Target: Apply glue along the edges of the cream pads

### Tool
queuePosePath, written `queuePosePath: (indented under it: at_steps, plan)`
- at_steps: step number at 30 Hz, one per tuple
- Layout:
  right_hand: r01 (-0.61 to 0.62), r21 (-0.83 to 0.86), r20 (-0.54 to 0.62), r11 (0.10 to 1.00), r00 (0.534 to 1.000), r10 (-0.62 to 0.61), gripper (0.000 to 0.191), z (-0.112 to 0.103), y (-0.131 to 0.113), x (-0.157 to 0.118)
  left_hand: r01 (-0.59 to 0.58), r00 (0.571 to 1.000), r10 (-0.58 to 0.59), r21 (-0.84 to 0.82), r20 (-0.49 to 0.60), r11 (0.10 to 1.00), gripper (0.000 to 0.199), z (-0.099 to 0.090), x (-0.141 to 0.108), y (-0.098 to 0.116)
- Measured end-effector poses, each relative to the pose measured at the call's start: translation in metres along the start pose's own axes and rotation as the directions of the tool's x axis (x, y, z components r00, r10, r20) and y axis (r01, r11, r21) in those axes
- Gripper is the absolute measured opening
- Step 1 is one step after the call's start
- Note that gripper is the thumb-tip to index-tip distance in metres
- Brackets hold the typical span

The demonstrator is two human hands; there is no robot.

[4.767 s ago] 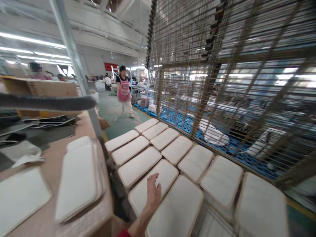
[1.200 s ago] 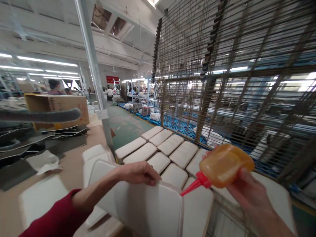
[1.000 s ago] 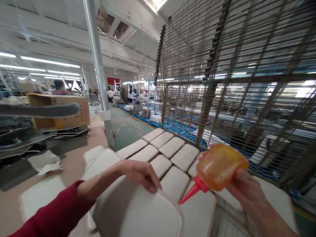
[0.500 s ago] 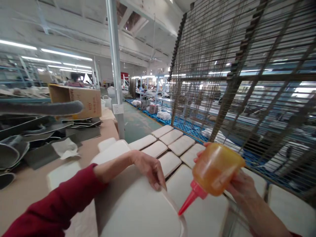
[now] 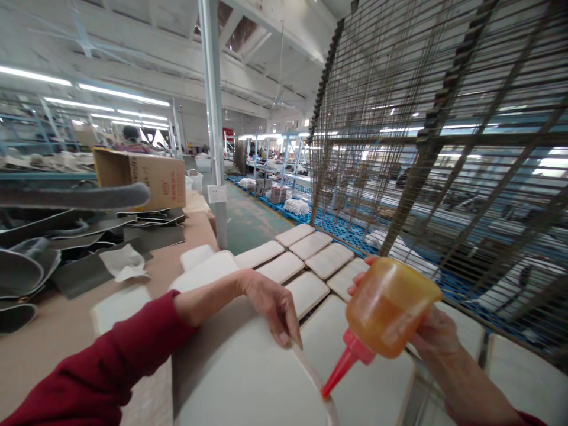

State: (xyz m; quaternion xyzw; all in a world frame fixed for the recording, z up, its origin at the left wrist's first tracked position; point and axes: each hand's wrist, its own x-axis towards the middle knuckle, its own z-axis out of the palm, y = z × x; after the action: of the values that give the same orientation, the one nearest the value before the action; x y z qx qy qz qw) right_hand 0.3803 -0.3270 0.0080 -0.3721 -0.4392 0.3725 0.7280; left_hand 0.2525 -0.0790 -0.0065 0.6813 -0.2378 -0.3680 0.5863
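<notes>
My left hand (image 5: 273,307) is closed in a pinch on the raised rim of a large white panel (image 5: 248,376) with a rounded corner. In my right hand (image 5: 432,331) is a squeeze bottle (image 5: 388,307) of amber liquid, tilted downward, my fingers wrapped round its far side. Its red nozzle (image 5: 341,370) points down and left, the tip touching the panel's rim a little nearer to me than my left fingers. The lower end of the panel runs out of view.
Several white rounded panels (image 5: 328,260) lie in rows beyond my hands. At right leans a tall wire rack (image 5: 399,118). On the left, a brown table (image 5: 197,231) carries dark grey sheets (image 5: 89,272) and a cardboard box (image 5: 164,180). A metal post (image 5: 213,106) stands behind.
The nozzle tip has slid slightly along the rim toward me. My left hand keeps its pinch on the rim. The view has shifted a little.
</notes>
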Motion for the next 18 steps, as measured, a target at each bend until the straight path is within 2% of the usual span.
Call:
queuePosePath:
  at_steps: [5, 9, 12, 15, 18]
  plan:
    - [-0.015, 0.003, -0.087, 1.000, 0.996, 0.015, 0.074, -0.009, 0.002, -0.008, 0.010, 1.000, -0.010, 0.003, -0.002, 1.000, 0.049, 0.001, -0.001, 0.001]
    - [-0.009, 0.023, -0.157, 1.000, 0.988, 0.012, 0.078, -0.003, 0.000, -0.013, 0.016, 1.000, -0.016, 0.016, -0.003, 1.000, 0.049, 0.001, -0.002, 0.003]
    - [0.008, 0.022, -0.269, 1.000, 0.963, -0.002, 0.081, 0.002, 0.000, -0.018, 0.011, 1.000, -0.010, 0.029, -0.013, 1.000, 0.050, 0.001, -0.004, 0.005]
    - [0.026, -0.003, -0.369, 1.000, 0.929, -0.025, 0.082, -0.005, 0.004, -0.025, 0.004, 0.999, -0.002, 0.043, -0.042, 0.999, 0.051, 0.000, -0.008, 0.006]
    - [0.020, 0.003, -0.351, 1.000, 0.936, -0.018, 0.074, -0.015, 0.007, -0.032, 0.007, 0.997, -0.002, 0.056, -0.072, 0.998, 0.050, 0.000, -0.014, 0.008]
